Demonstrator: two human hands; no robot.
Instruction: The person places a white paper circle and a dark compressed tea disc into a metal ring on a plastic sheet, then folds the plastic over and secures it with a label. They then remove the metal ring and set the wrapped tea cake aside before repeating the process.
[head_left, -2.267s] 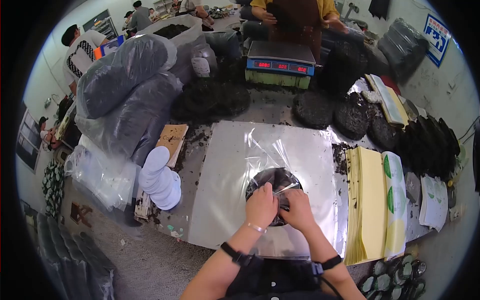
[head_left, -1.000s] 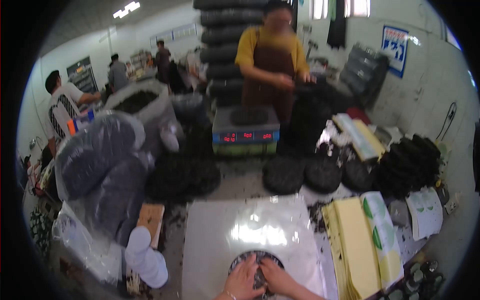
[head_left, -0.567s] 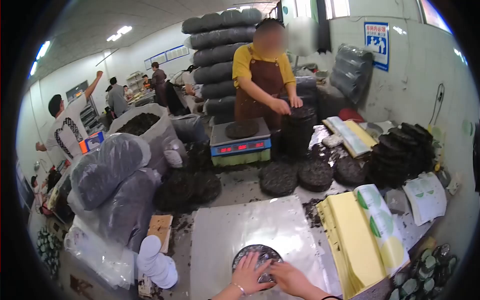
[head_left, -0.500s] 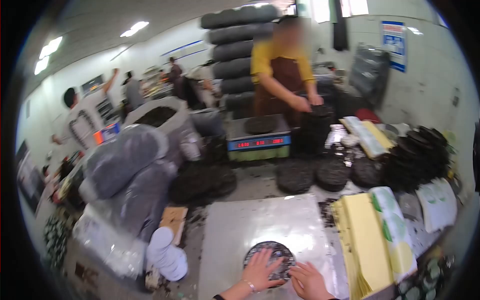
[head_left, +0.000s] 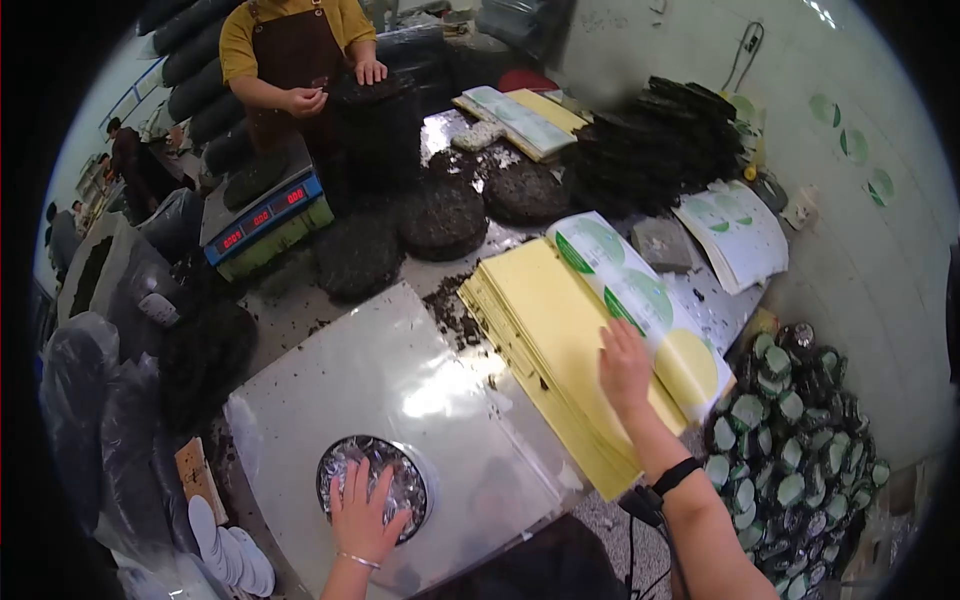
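My left hand (head_left: 366, 522) lies with spread fingers on a dark round cake (head_left: 411, 482) wrapped in shiny clear plastic. The wrapped cake rests on a smooth metal sheet (head_left: 310, 372), near its front edge. Over to the right, my right hand (head_left: 624, 372) reaches across a stack of yellow paper (head_left: 535, 330). Its outstretched fingertips are at the edge of white printed sheets (head_left: 640, 285) with green circles, which lie on the yellow stack. I see nothing held in the right hand.
A person in a brown apron (head_left: 292, 55) stands behind a scale (head_left: 265, 215), one hand on stacked dark cakes (head_left: 375, 130). Unwrapped cakes (head_left: 440, 220) lie beyond the sheet. Many wrapped packs (head_left: 790, 450) are piled at right; white discs (head_left: 235, 560) stand at left.
The view has swung right and down. My right hand has left the wrapped cake's side and moved to the printed sheets. My left hand remains on the cake.
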